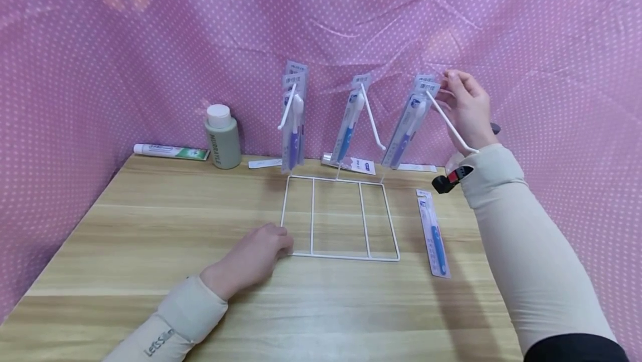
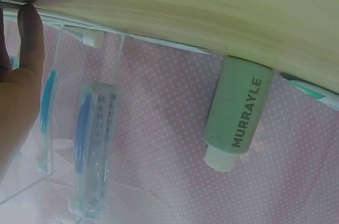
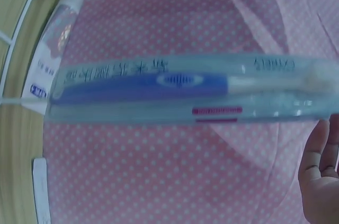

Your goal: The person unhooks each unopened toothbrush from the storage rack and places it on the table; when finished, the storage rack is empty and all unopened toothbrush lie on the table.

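A white wire rack (image 1: 340, 257) stands on the wooden table, with packaged toothbrushes hanging from its three hooks. My left hand (image 1: 253, 256) grips the rack's front left corner; in the left wrist view its thumb (image 2: 30, 36) is against the wire. My right hand (image 1: 466, 103) is raised by the right hook, fingers at the top edge of the purple toothbrush package (image 1: 405, 128). Whether they pinch it is hidden. That package (image 3: 159, 89) spans the right wrist view. A blue toothbrush package (image 1: 346, 128) hangs in the middle, and purple toothbrush packages (image 1: 295, 128) hang on the left.
Right of the rack a blue packaged toothbrush (image 1: 433, 234) lies on the table (image 1: 150, 239). Toward the back stand a green bottle (image 1: 224, 142) and, lying flat, a toothpaste tube (image 1: 170, 152) and another tube (image 1: 358, 165). A pink dotted cloth (image 1: 165, 44) hangs behind.
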{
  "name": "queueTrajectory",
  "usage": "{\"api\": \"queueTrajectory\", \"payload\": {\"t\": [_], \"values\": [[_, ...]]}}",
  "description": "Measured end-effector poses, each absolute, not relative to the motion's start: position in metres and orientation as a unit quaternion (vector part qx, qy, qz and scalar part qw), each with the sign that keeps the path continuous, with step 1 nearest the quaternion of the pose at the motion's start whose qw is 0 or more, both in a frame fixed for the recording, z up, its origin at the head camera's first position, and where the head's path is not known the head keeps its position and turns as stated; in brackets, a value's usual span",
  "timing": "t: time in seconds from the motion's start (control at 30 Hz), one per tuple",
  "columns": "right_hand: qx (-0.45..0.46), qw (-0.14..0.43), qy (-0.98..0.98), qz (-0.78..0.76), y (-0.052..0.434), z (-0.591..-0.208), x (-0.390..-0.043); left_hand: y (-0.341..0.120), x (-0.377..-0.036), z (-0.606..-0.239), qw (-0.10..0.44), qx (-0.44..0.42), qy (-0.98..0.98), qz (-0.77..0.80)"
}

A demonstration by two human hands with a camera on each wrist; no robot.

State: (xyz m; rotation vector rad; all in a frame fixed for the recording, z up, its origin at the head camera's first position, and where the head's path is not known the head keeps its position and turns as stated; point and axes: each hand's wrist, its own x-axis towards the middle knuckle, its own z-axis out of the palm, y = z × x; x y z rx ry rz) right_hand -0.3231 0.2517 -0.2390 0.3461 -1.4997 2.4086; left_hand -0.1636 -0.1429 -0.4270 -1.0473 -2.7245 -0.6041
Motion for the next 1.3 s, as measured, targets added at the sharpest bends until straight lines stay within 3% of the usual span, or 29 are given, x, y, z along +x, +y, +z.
{"api": "queueTrajectory", "payload": {"t": [0.8, 1.3], "values": [[0.147, 0.103, -0.532, 0.828, 0.248, -0.257, -0.316, -0.144, -0.164, -0.427, 0.089, -0.360, -0.907, -0.199], [0.192, 0.137, -0.592, 0.771, 0.252, -0.265, -0.269, -0.143, -0.164, -0.427, 0.093, -0.359, -0.907, -0.198]]}}
